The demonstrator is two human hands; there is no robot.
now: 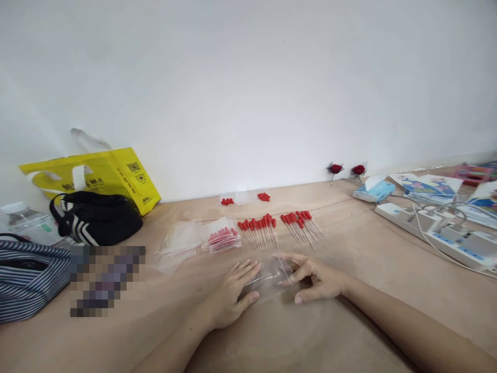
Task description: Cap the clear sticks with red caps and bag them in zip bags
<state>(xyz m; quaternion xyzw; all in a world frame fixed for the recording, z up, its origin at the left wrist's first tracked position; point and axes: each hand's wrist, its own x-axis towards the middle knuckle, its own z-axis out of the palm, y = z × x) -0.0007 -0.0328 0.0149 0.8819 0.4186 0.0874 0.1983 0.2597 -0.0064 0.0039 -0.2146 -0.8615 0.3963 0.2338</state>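
Observation:
A clear plastic bag [272, 277] lies on the brown table between my two hands. My left hand [237, 295] rests at its left edge, fingers spread and palm down. At the bag's right side is my right hand [312, 280], its fingers apart and the fingertips touching the plastic. Just beyond them lie two groups of red-capped droppers, a left group [262, 232] and a right group [303, 225]. Left of these sits a stack of small bags with red caps inside [222, 238], beside a pile of flat clear bags [178, 243].
Two small bags of red caps, left [227, 201] and right [263, 197], lie near the wall. A yellow bag [135, 181], black pouch [104, 217] and striped bag [34, 280] stand left. To the right are a power strip [438, 238], tissues [375, 191] and papers [427, 186].

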